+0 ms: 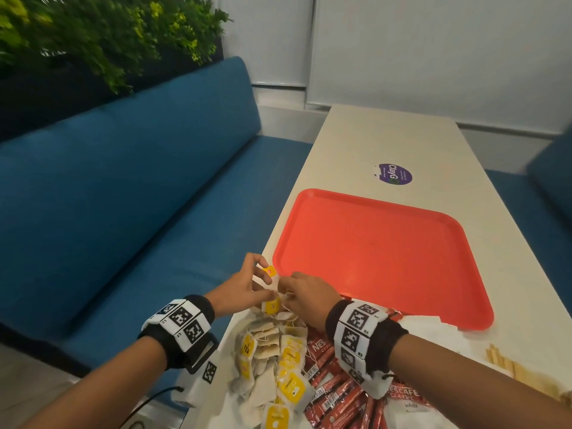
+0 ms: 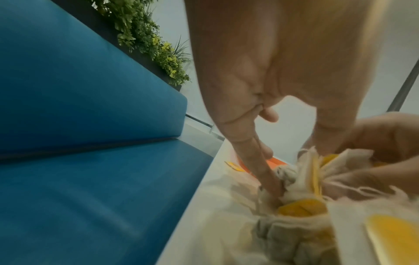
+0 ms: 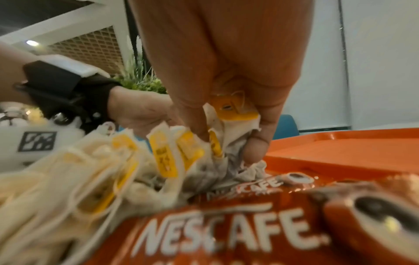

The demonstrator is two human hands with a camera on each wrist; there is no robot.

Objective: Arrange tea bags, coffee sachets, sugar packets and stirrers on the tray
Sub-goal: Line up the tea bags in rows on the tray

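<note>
A heap of tea bags (image 1: pixel 272 363) with yellow tags lies on the white table, at its near left edge. Both hands meet at the heap's far end, just short of the red tray (image 1: pixel 380 258). My left hand (image 1: pixel 247 283) pinches tea bags there, and a yellow tag (image 1: pixel 270 270) sticks up between its fingers. My right hand (image 1: pixel 301 292) curls its fingers and thumb round a bunch of tea bags (image 3: pixel 229 125). Red Nescafe coffee sachets (image 1: pixel 337 394) lie right of the heap, under my right wrist. The tray holds nothing.
A blue bench seat (image 1: pixel 123 212) runs along the table's left side, with green plants (image 1: pixel 102 35) behind it. Wooden stirrers (image 1: pixel 520 373) lie at the near right. White packets (image 1: pixel 424 329) sit by the tray's near corner. A purple sticker (image 1: pixel 395 174) marks the table beyond the tray.
</note>
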